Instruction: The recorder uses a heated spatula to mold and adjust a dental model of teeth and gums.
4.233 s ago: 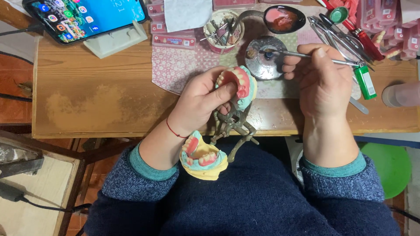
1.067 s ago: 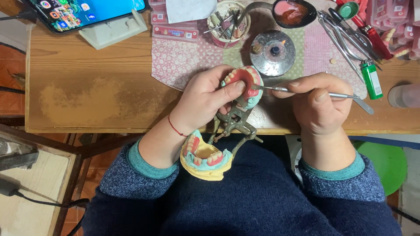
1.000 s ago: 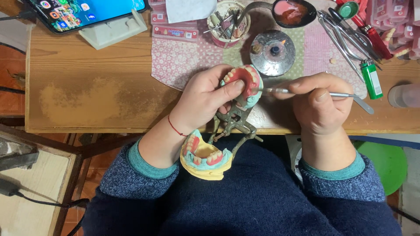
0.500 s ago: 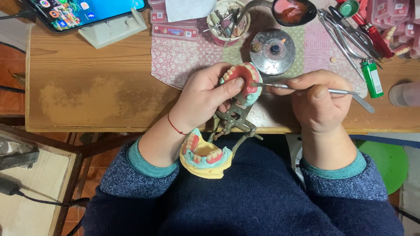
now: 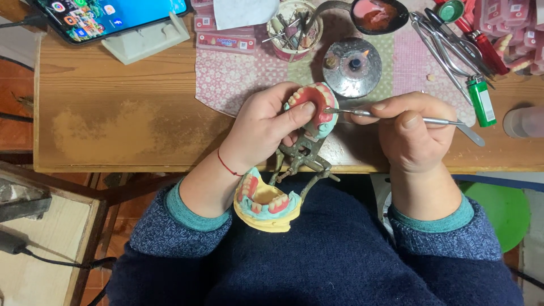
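A small burner point(image 5: 352, 67) with a faint flame, a cup of tools point(image 5: 294, 22) and a green lighter point(image 5: 481, 100) crowd the desk point(image 5: 113, 124). The metal instrument point(image 5: 430, 120) lies horizontal, tip leftward, touching the upper denture model point(image 5: 314, 105). The right hand point(image 5: 411, 139) pinches it; the left hand point(image 5: 266, 127) clasps the model.
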